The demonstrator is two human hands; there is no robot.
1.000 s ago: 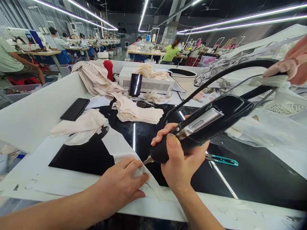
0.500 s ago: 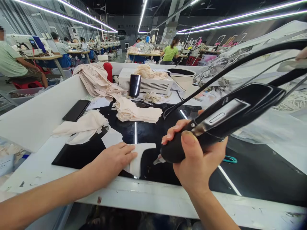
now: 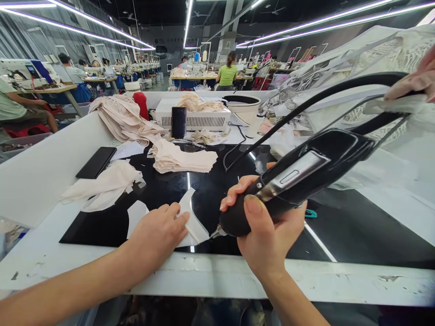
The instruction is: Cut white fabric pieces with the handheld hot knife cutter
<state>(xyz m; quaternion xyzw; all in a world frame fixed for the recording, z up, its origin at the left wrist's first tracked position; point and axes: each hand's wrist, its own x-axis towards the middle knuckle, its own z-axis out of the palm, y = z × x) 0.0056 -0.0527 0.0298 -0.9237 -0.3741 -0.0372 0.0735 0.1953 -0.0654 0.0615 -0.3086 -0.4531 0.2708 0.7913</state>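
My right hand (image 3: 268,231) is wrapped round a black corded handheld cutter (image 3: 292,170), with the thumb along its near side. Its pointed metal tip (image 3: 218,232) angles down to the left, at the lower right corner of a small white fabric piece (image 3: 194,222). My left hand (image 3: 159,231) has its fingertips and thumb on that piece, pinning it against the glossy black board (image 3: 224,158). Part of the fabric is hidden under the fingers. Left of this hand, another white piece (image 3: 136,215) lies partly beneath the wrist.
A stack of cream fabric pieces (image 3: 185,158) lies behind, with more crumpled cloth (image 3: 102,183) at left. Two phones, one flat (image 3: 96,162) and one upright (image 3: 178,122), are beside a white vented box (image 3: 207,120). Another hand (image 3: 416,81) shows by the cable; a teal ring (image 3: 311,213) lies right.
The fabric piece has turned under my left hand, its corner now pointing toward the cutter tip. The tip is closer to the fabric. The view has shifted slightly right.
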